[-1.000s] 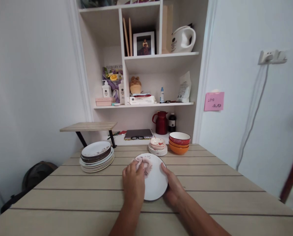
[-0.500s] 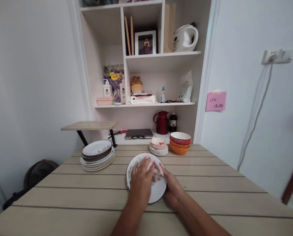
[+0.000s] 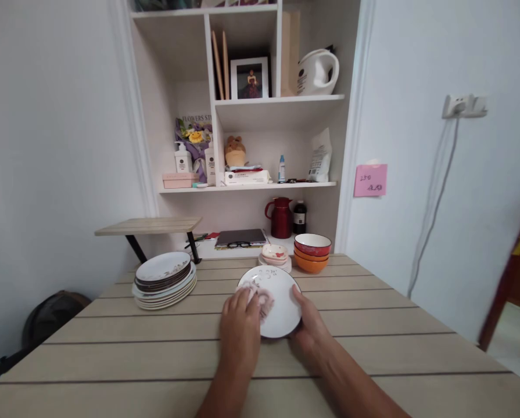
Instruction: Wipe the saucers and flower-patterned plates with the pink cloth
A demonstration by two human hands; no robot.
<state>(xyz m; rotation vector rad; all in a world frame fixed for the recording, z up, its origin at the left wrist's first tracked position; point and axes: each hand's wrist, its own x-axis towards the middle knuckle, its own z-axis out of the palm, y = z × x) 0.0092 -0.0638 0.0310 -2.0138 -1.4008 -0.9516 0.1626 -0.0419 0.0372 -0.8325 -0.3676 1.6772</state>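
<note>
A white plate (image 3: 283, 307) with a dark rim and a small floral print is held up over the table, its face toward me. My right hand (image 3: 309, 325) grips its right edge, thumb on the face and the other fingers hidden behind. At the plate's left side my left hand (image 3: 241, 319) is closed on a pale pink cloth (image 3: 264, 301), which lies pressed against the plate's face. Part of the cloth is covered by my left fingers.
On the wooden table (image 3: 190, 348), a plate stack (image 3: 166, 278) stands at left beside a small raised shelf (image 3: 149, 225). Behind the held plate are small dishes (image 3: 275, 253) and stacked bowls (image 3: 312, 255). A red jug (image 3: 281, 217) and a laptop (image 3: 241, 237) sit farther back.
My left hand has slid the cloth from the plate's middle to its left edge. The plate has shifted slightly right and up, and the camera view has turned a little.
</note>
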